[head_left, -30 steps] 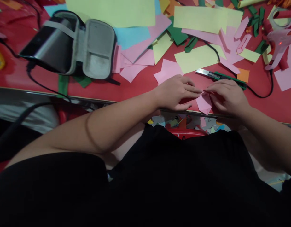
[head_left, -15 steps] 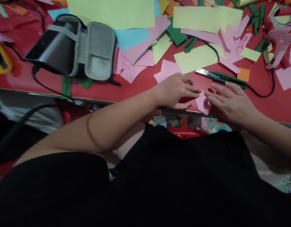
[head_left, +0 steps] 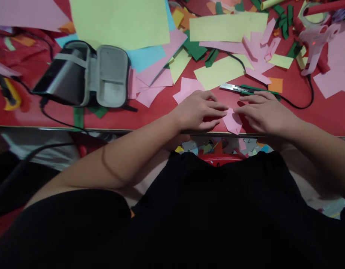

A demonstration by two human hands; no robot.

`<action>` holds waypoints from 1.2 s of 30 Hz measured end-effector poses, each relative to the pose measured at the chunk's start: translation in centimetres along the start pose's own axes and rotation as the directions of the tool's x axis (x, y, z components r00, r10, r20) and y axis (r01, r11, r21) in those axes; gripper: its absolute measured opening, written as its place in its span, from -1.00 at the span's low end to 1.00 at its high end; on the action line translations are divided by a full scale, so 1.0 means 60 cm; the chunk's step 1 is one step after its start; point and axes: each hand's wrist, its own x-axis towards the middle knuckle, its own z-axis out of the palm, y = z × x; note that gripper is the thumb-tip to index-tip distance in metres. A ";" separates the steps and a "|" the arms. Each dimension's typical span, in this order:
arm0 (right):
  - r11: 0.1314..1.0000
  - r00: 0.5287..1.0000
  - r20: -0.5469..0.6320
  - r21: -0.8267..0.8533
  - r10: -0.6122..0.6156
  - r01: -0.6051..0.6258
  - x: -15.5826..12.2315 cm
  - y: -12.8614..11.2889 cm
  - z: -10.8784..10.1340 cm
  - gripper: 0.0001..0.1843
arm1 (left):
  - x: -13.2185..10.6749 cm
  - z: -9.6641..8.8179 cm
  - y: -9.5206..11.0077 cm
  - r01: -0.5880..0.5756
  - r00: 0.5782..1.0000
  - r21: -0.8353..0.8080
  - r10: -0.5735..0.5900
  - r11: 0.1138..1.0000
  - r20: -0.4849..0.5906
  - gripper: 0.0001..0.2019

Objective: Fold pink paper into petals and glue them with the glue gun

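Observation:
A small folded piece of pink paper (head_left: pixel 233 121) lies at the table's near edge between my two hands. My left hand (head_left: pixel 199 110) rests on the table with fingers stretched out, its fingertips touching the paper's upper left side. From the right, my right hand (head_left: pixel 263 111) reaches in with fingers extended; one fingertip is at or very near the paper's upper right edge. Just beyond the right hand's fingers lies a green utility knife (head_left: pixel 245 89) with its blade out, partly covered by that hand. Another pink paper piece (head_left: pixel 188 88) lies past my left hand.
An open grey-lined case (head_left: pixel 112 76) holding a dark device stands at left, with cables. A yellow cutter (head_left: pixel 12 93) lies far left. A pink glue gun (head_left: pixel 315 45) with a lit red light stands at right, its cord near the knife. Coloured paper (head_left: pixel 119 22) covers the back.
The view has shifted, so the table items appear further left. My right hand's fingers have lowered and flattened beside the pink paper. The left hand stays at the paper.

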 end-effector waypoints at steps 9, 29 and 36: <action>0.930 0.950 0.035 0.194 0.310 -0.311 -0.002 -0.002 0.005 -0.70 | 0.016 0.016 0.053 0.330 0.934 -0.004 -0.327 0.944 -0.142 -0.74; 0.945 0.962 -0.056 0.209 0.267 -0.250 -0.007 0.021 0.011 -0.56 | 0.034 0.016 0.051 0.457 0.877 -0.246 -0.479 0.855 -0.036 -0.72; 0.917 0.950 0.050 0.253 0.307 -0.310 -0.003 0.029 0.005 -0.61 | 0.035 0.009 0.056 0.451 0.888 -0.145 -0.459 0.881 -0.027 -0.84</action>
